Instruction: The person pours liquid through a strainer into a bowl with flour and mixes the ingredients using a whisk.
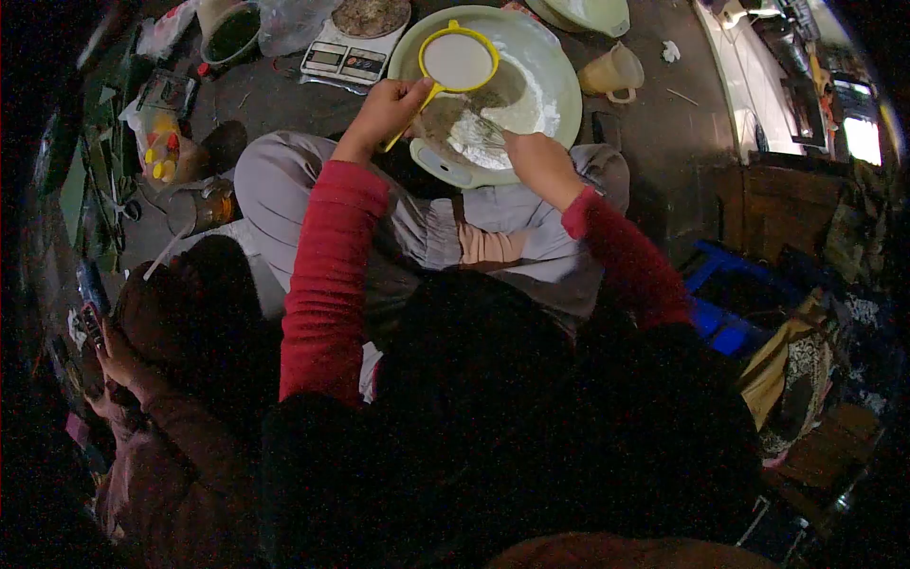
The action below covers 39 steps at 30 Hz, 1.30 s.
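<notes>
My left hand (391, 116) is closed around the handle of a yellow-rimmed strainer (459, 61), which is full of white powder. The strainer is above the left part of a large pale green basin (569, 93). White powder (545, 116) is spread over the basin's bottom and up one side. Inside the near part of the basin, my right hand (542, 167) grips what looks like a wire whisk (485, 131), its wires in the powder. The whisk's handle is mostly hidden in my fingers. The basin is just in front of my crossed legs.
A kitchen scale (343, 59) with a round container on it is left of the basin. A plastic measuring jug (612, 74) stands at right. A bag with yellow-capped bottles (163, 152) and a glass jar (201, 207) are at left, near another person (180, 417) holding a phone.
</notes>
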{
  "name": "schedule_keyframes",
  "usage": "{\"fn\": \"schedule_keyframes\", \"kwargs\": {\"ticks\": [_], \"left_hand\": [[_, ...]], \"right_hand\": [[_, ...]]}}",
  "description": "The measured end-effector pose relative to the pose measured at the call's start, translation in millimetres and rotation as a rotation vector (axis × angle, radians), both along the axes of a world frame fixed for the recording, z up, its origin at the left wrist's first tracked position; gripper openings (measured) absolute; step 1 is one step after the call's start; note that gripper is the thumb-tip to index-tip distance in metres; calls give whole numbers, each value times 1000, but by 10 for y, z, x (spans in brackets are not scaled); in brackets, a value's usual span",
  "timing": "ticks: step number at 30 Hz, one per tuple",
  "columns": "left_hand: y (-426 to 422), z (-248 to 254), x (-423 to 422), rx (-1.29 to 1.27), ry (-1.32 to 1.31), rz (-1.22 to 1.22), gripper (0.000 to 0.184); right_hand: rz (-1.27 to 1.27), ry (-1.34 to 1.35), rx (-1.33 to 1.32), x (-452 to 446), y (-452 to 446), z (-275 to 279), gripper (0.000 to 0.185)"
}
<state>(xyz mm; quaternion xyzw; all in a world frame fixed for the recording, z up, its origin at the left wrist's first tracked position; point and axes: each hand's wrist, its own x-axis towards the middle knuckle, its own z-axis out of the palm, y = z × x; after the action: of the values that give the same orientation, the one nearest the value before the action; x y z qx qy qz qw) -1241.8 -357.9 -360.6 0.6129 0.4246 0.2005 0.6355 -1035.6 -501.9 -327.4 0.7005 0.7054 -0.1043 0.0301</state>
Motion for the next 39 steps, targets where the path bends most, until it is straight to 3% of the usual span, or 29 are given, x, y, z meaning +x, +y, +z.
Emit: {"fn": "schedule_keyframes", "kwargs": {"ticks": [5,7,8,13,18,23,25,29,31,35,39], "left_hand": [[1,-3,-8,-1,-13,-10,42],[4,-14,0,-1,-16,-13,42],[15,-23,2,22,5,-13,44],[16,-98,22,67,-30,16,48],[21,-16,7,83,60,-4,49],[17,-81,8,29,5,46,48],[3,-63,-2,36,13,39,47],[3,-34,-2,42,13,23,47],[-12,45,1,44,-5,34,47],[-34,117,-2,24,59,35,48],[0,-28,8,118,12,30,49]], "right_hand": [[53,-178,-35,340,-16,207,19],[233,-109,272,630,1,146,22],[232,-109,272,700,47,125,22],[-141,-214,3,645,257,83,21],[-142,-156,81,317,211,-219,19],[-74,-120,36,60,167,-20,18],[77,-117,58,123,151,71,18],[55,-156,73,348,200,147,18],[-159,-180,169,355,261,220,19],[-184,-246,184,410,458,-97,19],[-55,-263,100,60,332,-195,21]]}}
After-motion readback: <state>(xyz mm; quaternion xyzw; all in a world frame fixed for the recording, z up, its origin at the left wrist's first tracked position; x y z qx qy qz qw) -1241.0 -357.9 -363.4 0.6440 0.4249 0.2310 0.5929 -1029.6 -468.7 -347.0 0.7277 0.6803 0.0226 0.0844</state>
